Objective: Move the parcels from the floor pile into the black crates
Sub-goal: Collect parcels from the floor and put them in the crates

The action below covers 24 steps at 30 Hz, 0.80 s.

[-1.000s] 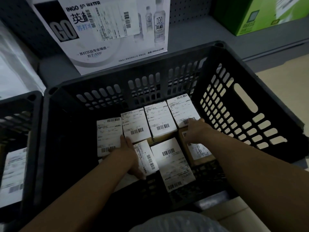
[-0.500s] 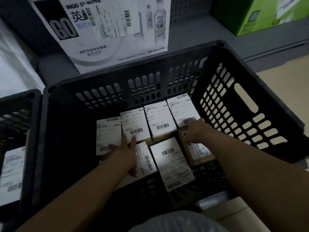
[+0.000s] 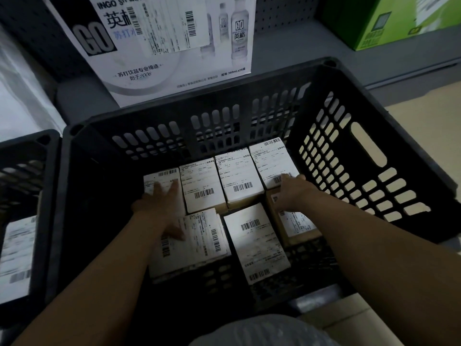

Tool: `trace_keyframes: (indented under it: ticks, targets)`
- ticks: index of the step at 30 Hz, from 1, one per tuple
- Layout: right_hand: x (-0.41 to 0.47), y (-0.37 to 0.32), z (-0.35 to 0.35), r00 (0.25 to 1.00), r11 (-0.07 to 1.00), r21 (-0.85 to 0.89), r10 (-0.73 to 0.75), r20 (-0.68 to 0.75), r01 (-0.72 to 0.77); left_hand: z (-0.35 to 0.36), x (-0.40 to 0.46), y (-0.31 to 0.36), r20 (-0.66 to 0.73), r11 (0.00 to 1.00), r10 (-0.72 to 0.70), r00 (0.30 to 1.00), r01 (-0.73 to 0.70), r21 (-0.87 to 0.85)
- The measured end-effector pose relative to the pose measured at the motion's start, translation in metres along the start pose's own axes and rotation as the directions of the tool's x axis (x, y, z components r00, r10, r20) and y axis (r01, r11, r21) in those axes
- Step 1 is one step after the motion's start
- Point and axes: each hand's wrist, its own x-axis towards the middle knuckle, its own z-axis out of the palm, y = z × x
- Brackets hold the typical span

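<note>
The left hand point(image 3: 159, 208) lies flat, fingers spread, on the far-left parcel point(image 3: 159, 179) in the crate point(image 3: 369, 156), its thumb on a stack point(image 3: 197, 238) at 6 o'clock from that parcel. The right hand point(image 3: 293, 193) rests palm down, fingers loosely extended, over the seam between the far-right parcel point(image 3: 272, 161) and a brown box point(image 3: 296, 226) just nearer. A second crate point(image 3: 27, 156) sits at 9 o'clock, a white carton point(image 3: 174, 46) at 12
</note>
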Motion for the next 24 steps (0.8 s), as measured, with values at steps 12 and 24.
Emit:
trace_keyframes:
  ticks: [12, 24]
  targets:
    - [-0.012, -0.013, -0.003, 0.983, 0.988, -0.088, -0.135, -0.121, 0.125, -0.009, 0.003, 0.002, -0.047, 0.997, 0.066, 0.997, -0.064, 0.049]
    - [-0.010, -0.037, -0.001, 0.929, 0.936, -0.007, -0.349, -0.123, 0.351, -0.006, 0.003, 0.021, -0.351, 0.920, 0.169, 0.921, -0.275, -0.280]
